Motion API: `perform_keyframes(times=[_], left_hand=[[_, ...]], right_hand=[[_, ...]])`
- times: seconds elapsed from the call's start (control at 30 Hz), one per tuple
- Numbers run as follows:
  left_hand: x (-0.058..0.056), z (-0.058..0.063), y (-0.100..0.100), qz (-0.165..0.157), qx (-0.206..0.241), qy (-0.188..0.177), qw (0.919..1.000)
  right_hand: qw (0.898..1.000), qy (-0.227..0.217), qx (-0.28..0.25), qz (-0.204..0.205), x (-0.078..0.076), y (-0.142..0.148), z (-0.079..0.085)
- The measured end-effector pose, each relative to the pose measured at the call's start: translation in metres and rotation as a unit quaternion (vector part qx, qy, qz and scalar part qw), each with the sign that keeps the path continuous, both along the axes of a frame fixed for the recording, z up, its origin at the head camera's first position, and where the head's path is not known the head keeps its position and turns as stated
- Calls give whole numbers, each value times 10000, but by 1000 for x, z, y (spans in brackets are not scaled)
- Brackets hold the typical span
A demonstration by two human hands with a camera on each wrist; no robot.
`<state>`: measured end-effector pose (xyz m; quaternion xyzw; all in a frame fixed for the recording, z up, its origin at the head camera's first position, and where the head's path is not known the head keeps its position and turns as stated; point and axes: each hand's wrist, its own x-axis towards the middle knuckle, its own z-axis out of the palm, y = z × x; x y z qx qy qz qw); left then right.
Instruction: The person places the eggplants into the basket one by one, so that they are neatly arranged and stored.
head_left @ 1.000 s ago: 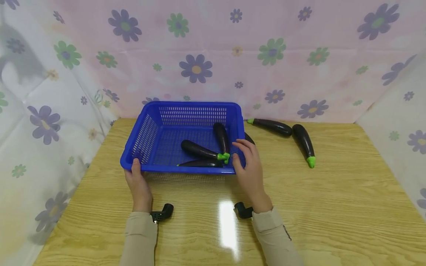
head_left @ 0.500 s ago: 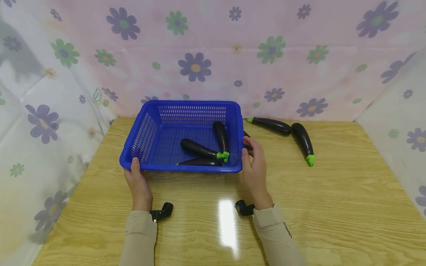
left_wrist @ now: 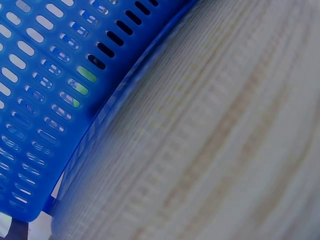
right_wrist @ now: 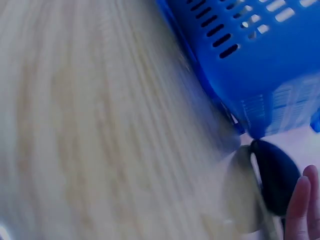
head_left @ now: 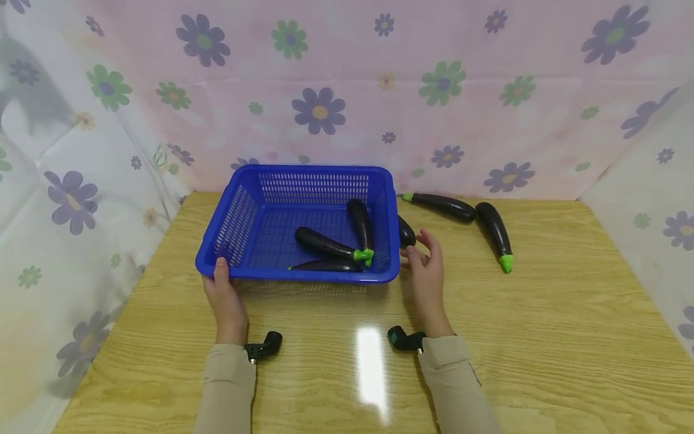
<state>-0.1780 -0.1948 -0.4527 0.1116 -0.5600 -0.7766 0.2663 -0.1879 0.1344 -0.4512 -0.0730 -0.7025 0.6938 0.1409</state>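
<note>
A blue plastic basket [head_left: 298, 275] with slotted walls stands on the table, three eggplants inside it. One eggplant [head_left: 324, 243] lies slantwise, another [head_left: 359, 222] points toward the back, and a third [head_left: 328, 265] is partly hidden by the front rim. My left hand [head_left: 226, 307] grips the basket's front left corner, thumb over the rim. Just right of the basket is my right hand [head_left: 427, 289], fingers loosely bent and holding nothing. Its fingertips are close to an eggplant [head_left: 406, 234] half hidden behind the basket wall. The right wrist view shows that dark eggplant [right_wrist: 277, 177] beside two fingers [right_wrist: 299, 207].
Farther right, one eggplant [head_left: 441, 206] lies near the back edge and another [head_left: 494, 235] beside it, green stem toward the front. Flowered cloth [head_left: 352, 84] hangs behind the wooden table [head_left: 542, 337] and along both sides.
My right hand has let go of the basket's right rim and moved right, beside the half-hidden eggplant. My left hand and the basket have stayed in place.
</note>
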Motion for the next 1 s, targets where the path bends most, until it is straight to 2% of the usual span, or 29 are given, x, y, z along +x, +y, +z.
perform_keyframes(times=[0.1,0.17,0.47,0.67,0.77,1.0], left_hand=[[1,0,0,25,-45,-72,10000],[2,0,0,43,-69,-128,9999],[4,-1,1,108,-114,-330,9993],[5,-2,2,98,-194,-495,9985],[6,-2,2,110,-154,-455,9988],[2,1,0,156,-74,-200,9997]], right_hand=[[9974,-393,-598,90,-1,5,-6],[9951,-627,-753,133,-2,7,-8],[9903,-1345,-183,305,-12,8,-14],[9886,-1439,363,263,-18,6,-16],[9884,-1362,581,337,-19,6,-15],[9895,-1221,536,561,-25,7,-9]])
